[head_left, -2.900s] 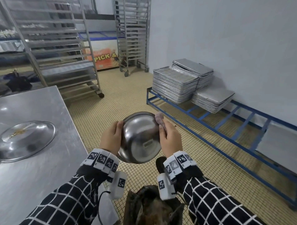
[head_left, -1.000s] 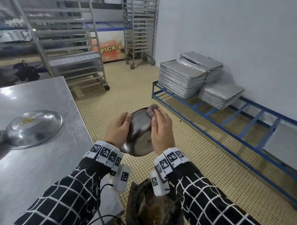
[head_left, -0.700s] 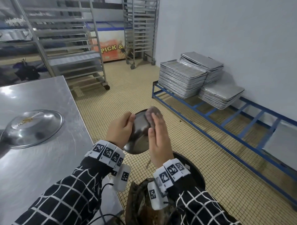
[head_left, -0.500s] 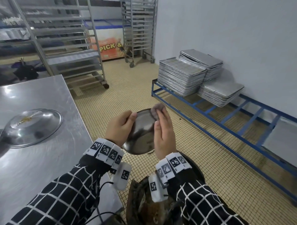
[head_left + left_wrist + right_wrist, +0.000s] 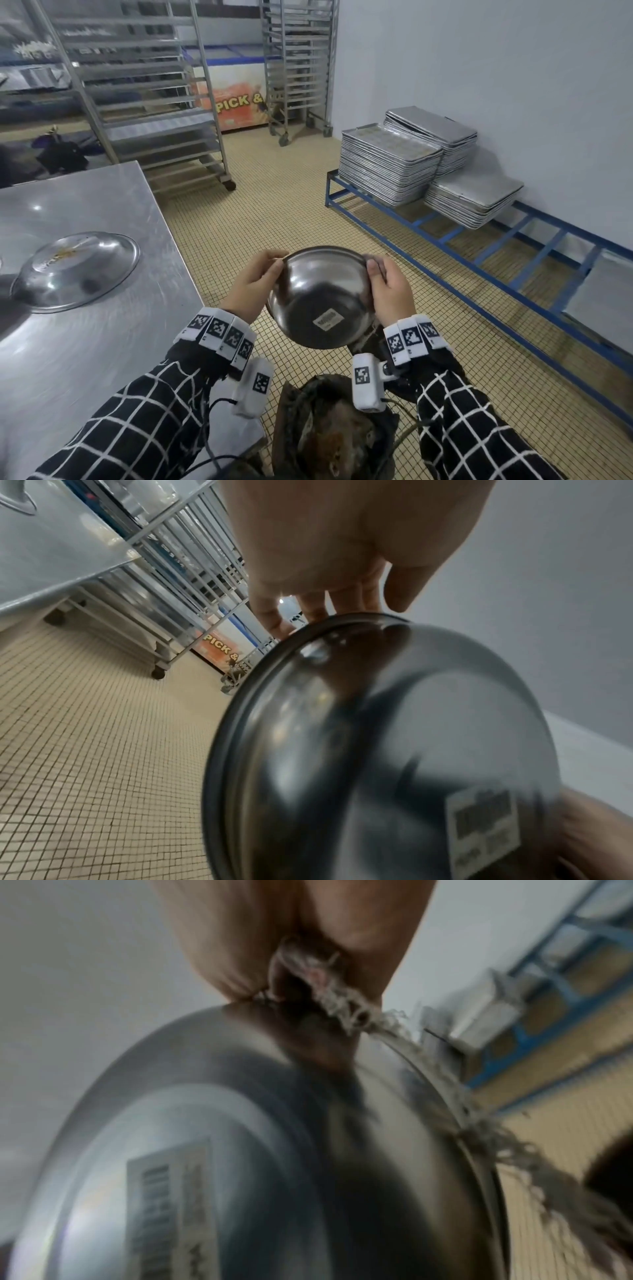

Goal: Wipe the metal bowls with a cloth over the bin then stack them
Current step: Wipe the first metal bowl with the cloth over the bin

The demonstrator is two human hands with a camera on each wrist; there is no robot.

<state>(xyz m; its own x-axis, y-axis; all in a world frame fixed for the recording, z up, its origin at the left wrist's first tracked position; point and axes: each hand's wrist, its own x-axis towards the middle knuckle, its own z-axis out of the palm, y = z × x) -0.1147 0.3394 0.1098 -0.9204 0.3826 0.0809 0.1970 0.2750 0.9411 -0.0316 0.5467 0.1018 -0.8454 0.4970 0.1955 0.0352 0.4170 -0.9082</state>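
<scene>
So the landmark here is the metal bowl (image 5: 322, 301), held up in the air with its underside facing the person, barcode sticker (image 5: 328, 319) showing on the base. Way off to the left of the bowl there's a steel table (image 5: 85, 342) with a big shallow metal dish (image 5: 75, 270) sitting on it, flipped dome-side up. Closer in, the left hand (image 5: 251, 286) grips the bowl's left rim, thumb on the outside and fingers hooked over the edge; the left wrist view shows those fingers (image 5: 318, 607) curling past the rim. On the bowl's right side the right hand (image 5: 390, 291) is clamped on the rim too, and it's pinching a frayed cloth (image 5: 329, 988) against the metal. The right wrist view is pretty blurry but the ragged threads clearly trail down along the bowl's edge. Right below the bowl, a bit toward the person, sits the bin (image 5: 329, 428) with a dark crumpled liner and brownish stuff inside, so the bowl is hanging over it. Behind the bowl on the left there are wheeled tray racks (image 5: 137, 96), standing on the tiled floor (image 5: 274, 205). Far off to the right of the bowl, a low blue frame (image 5: 479, 260) runs along the wall carrying stacks of baking trays (image 5: 390, 164).
</scene>
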